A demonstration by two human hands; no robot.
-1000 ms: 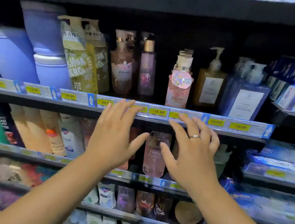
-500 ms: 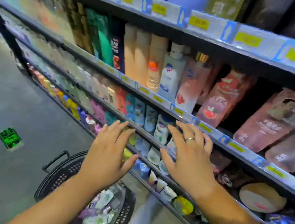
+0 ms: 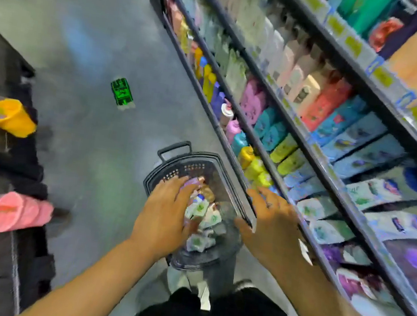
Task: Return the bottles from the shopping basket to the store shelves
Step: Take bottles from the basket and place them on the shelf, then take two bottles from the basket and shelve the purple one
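Both are spread, nothing gripped: left hand point(image 3: 164, 213) is held directly over the bottles point(image 3: 207, 215) piled in the basket point(image 3: 173, 170), nearer; right hand point(image 3: 273, 225) is held over its right rim.

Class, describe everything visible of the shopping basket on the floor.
The shopping basket is dark plastic with perforated walls and a loop handle at its far end. It stands upright on the grey floor beside the store shelves, full of small bottles. The left hand reaches over its contents, the right hand over its right rim; contact unclear.
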